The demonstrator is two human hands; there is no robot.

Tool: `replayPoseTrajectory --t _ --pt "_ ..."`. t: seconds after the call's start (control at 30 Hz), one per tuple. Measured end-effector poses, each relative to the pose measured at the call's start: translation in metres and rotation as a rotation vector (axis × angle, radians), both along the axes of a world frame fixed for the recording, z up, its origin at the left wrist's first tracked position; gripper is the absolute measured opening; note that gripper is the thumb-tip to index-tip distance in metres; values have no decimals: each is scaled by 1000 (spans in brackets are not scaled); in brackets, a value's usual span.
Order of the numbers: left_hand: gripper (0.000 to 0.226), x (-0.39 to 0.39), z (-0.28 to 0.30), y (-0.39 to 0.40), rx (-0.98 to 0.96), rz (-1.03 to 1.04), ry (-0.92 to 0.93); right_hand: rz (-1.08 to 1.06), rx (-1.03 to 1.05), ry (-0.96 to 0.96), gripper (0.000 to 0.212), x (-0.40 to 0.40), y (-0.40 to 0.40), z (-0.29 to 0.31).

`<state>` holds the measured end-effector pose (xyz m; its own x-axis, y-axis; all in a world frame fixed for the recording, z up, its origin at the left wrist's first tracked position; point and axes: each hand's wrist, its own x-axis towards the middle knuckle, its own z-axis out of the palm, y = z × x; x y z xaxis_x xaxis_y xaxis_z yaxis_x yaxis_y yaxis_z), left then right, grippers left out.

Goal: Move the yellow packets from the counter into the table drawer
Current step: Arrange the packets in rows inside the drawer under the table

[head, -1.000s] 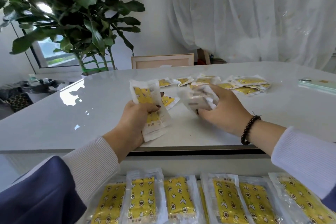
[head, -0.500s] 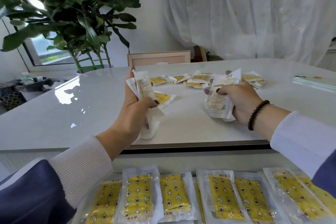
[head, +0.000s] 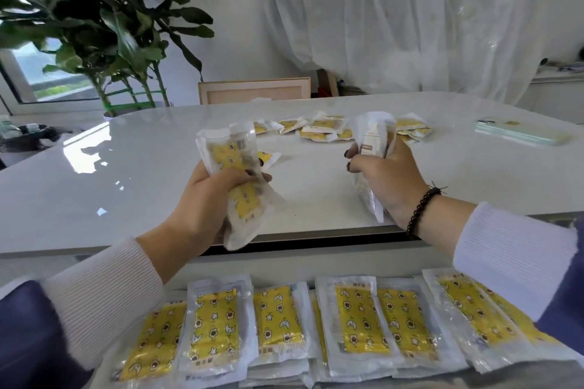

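The bench (head: 132,186) lies bare across its left half and along the near edge between the two hands. Toward the far edge, a scatter of loose packets (head: 328,131) takes up the middle, and a phone (head: 521,135) sits by the far right corner. One packet (head: 268,157) lies just behind the left hand (head: 202,202). Below the near edge, the drawer (head: 284,265) is laid wall to wall with a row of packets (head: 357,319) (overlapping, no bare floor showing). A leafy plant (head: 104,25) overhangs the far left corner.

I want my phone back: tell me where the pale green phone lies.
In the head view, the pale green phone lies flat on the white table, far right, beyond the right hand.
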<state>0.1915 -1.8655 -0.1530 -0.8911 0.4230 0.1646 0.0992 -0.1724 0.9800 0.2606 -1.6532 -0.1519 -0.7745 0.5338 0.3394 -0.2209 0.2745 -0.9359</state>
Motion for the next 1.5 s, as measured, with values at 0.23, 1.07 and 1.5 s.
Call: replayPoseTrajectory --t 0.23,1.07,1.5 --pt "31 68 -29 -9 -35 -364 -83 385 191 -5 23 92 -9 -1" --pt "48 38 -102 -1 -980 47 64 66 958 -1001 109 83 17 -110" --pt "64 44 -81 -9 -1474 -45 737 506 1455 -828 68 111 36 -59"
